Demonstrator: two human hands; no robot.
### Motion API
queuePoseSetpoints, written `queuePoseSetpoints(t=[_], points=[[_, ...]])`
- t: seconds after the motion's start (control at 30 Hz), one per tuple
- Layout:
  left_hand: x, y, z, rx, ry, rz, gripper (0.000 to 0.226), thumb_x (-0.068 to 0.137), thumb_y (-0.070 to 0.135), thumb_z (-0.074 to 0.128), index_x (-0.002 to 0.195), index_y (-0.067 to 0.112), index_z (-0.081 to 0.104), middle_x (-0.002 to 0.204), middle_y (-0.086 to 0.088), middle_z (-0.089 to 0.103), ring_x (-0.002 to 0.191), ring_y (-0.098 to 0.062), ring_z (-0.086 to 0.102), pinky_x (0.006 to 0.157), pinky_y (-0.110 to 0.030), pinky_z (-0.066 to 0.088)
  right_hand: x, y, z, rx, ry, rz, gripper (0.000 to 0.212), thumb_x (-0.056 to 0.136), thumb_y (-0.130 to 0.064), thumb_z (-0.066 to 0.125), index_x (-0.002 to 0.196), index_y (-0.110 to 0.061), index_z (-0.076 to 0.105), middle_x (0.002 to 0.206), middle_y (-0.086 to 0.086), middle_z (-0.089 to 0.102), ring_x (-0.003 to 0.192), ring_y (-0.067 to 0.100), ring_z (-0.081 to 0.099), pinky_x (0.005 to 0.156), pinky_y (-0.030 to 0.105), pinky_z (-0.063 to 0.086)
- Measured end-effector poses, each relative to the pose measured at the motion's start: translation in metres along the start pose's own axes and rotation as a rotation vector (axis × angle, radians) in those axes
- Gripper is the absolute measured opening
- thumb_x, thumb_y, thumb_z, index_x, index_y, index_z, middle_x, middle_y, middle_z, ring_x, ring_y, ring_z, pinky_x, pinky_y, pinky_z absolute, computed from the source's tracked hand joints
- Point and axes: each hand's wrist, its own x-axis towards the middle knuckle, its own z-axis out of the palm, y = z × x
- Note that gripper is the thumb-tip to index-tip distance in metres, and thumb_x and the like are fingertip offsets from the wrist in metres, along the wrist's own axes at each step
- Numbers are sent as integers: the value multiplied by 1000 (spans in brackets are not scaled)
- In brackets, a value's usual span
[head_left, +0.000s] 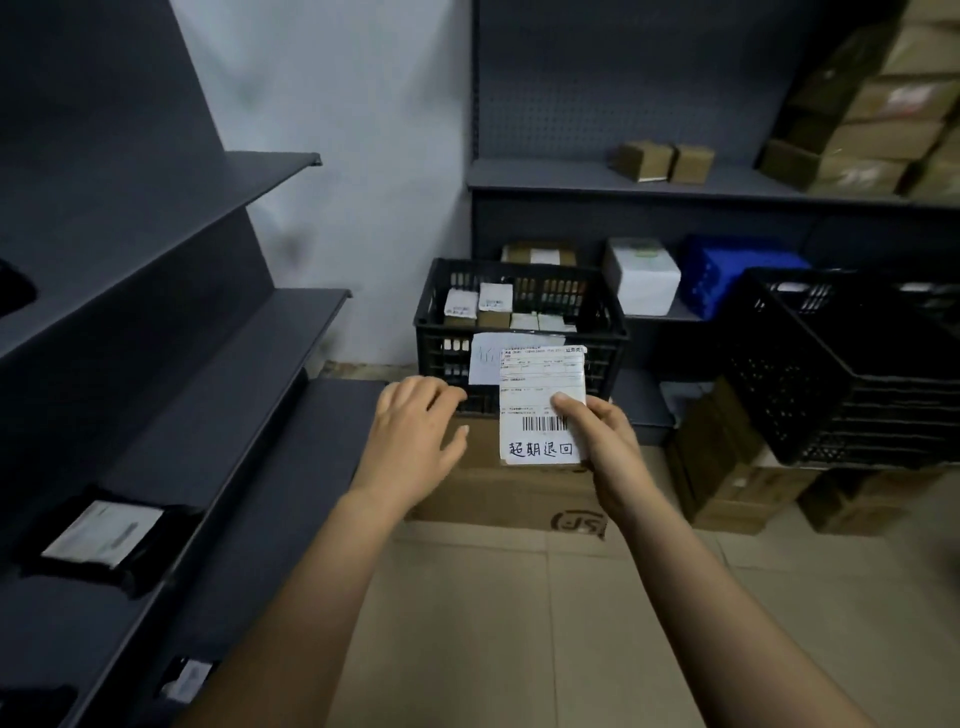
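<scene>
Your right hand (608, 447) pinches a white rectangular barcode-labelled parcel (540, 384) before the black plastic crate (434, 338), your left hand (415, 431) at the crate's lower left, fingers relaxed.

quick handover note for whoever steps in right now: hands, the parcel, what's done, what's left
Left hand: open, holds nothing, fingers by the lower front of the black crate.
Right hand: holds the labelled parcel upright in front of the crate, label facing the camera.
The crate sits on a cardboard box, with small packets inside.
Done: parcel in hand.
Left: it is not set down yet; probably check the label, then place it. Where it goes cannot be told.
</scene>
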Motion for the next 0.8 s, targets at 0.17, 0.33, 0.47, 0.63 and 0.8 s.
queuePoseSetpoints(t=[0.17,0.33,0.47,0.63,0.8], points=[[90,-36,40,-8,-10,34,34,84,24,70,115,14,63,107,-1,60,106,-24,54,97,-42,39,90,-23,8,-3,41,12,83,47,-65,88,116,-27,62,111,1,72,97,20,71,92,47,54],[162,-58,90,-24,-3,61,32,84,24,70,113,14,63,107,-1,60,107,-23,53,98,-42,38,174,-43,9,27,69,5,84,48,-61,89,117,-25,58,114,4,70,95,21,72,87,46,57],[218,-71,139,-14,3,50,29,83,24,71,110,15,64,105,-1,59,104,-23,53,94,-40,39,253,-55,6,47,20,5,79,57,-53,88,122,-20,57,105,5,74,90,21,73,85,45,58],[294,-75,197,-6,-3,6,30,80,22,72,108,15,64,103,0,61,102,-23,55,94,-42,41,359,-69,-1,19,-28,31,81,54,-57,87,121,-22,57,105,2,74,92,19,73,86,44,58],[352,-84,245,-6,-49,-77,29,78,21,75,105,14,65,98,0,61,95,-23,57,88,-41,44,450,-73,-6,38,-76,129,87,51,-60,88,122,-19,58,103,4,75,94,22,72,92,47,54]])
